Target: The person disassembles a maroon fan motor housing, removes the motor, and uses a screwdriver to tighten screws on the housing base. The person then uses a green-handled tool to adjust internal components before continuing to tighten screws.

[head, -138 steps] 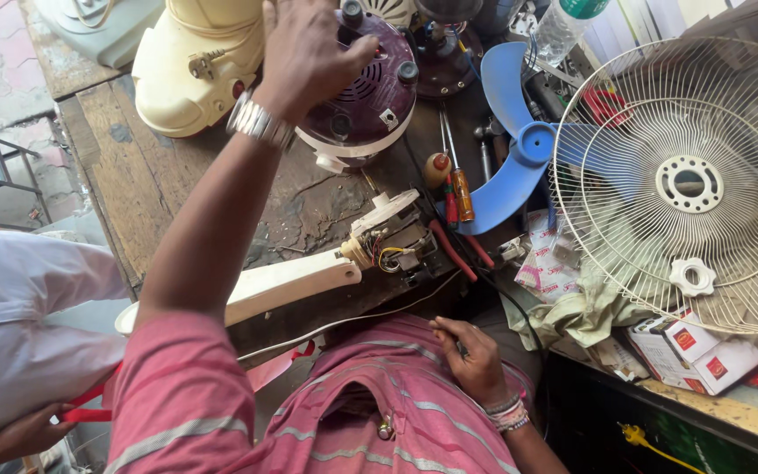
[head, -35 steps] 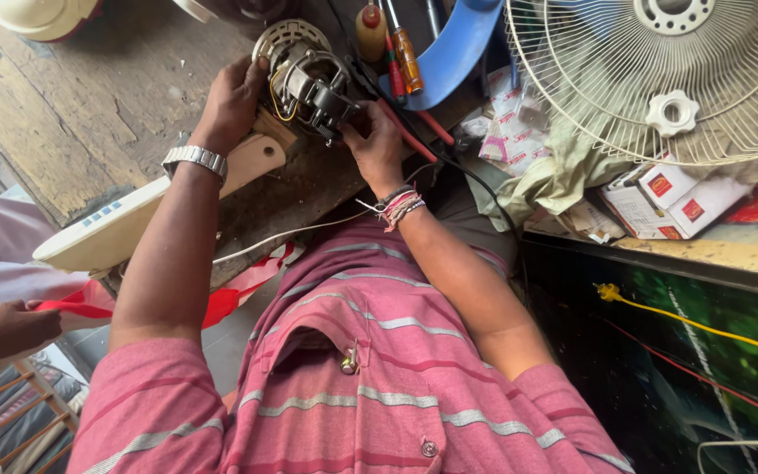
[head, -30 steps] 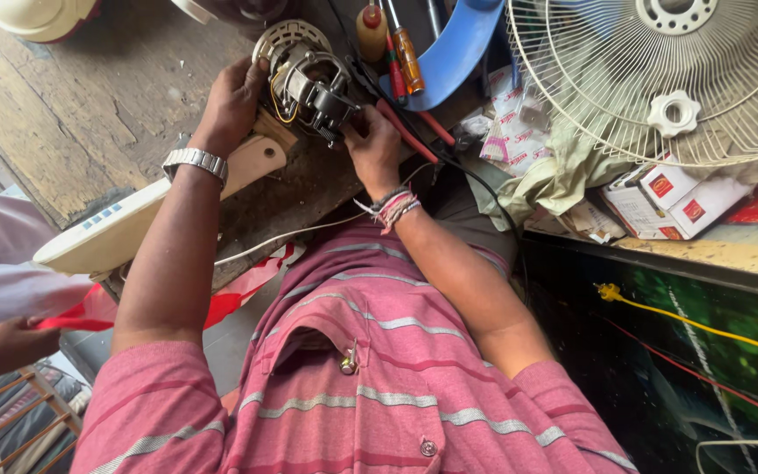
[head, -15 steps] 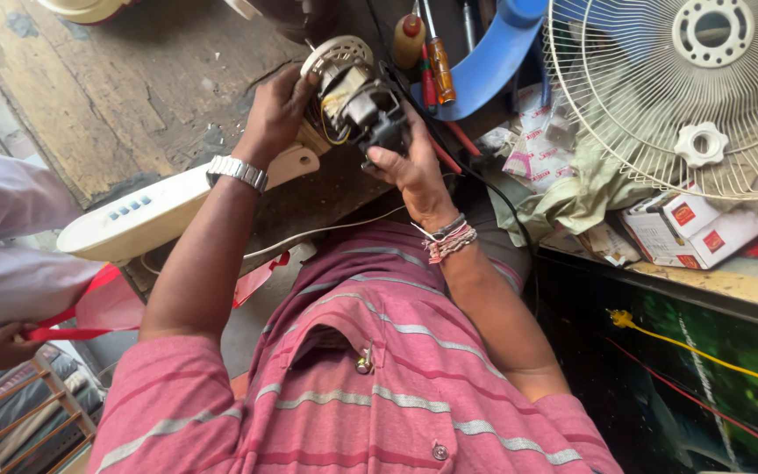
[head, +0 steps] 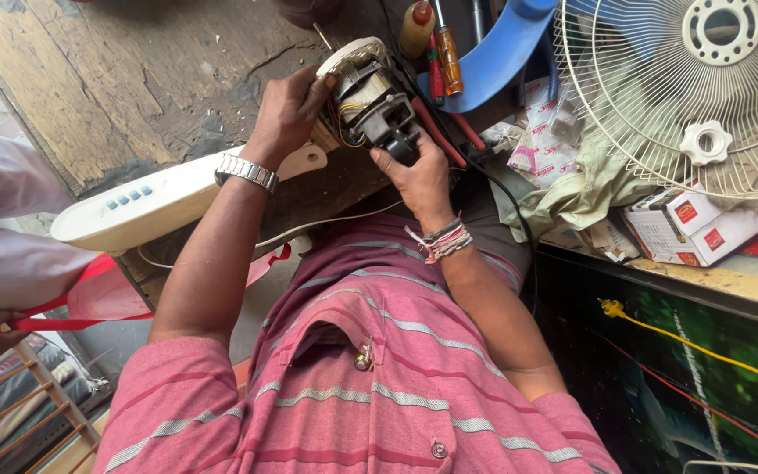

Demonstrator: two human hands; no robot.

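My left hand (head: 284, 114), with a metal watch on the wrist, grips the cream end plate of a fan motor (head: 368, 96) from the left. My right hand (head: 416, 175), with thread bands on the wrist, holds the motor's dark front from below. The motor shows copper windings and coloured wires. It sits at the top of a cream fan stand neck (head: 164, 200) with blue buttons, which lies across the wooden workbench (head: 116, 79).
A white fan grille (head: 704, 88) lies at the upper right over cloth and small boxes (head: 690, 224). A blue fan blade (head: 493, 61) and screwdrivers (head: 445, 48) lie beyond the motor. Another person's arm in white (head: 2, 237) is at the left with a red bag.
Earlier my left hand reached to a purple motor far on the bench. Now both hands hold the bare motor on the stand, and the view has shifted slightly downward.
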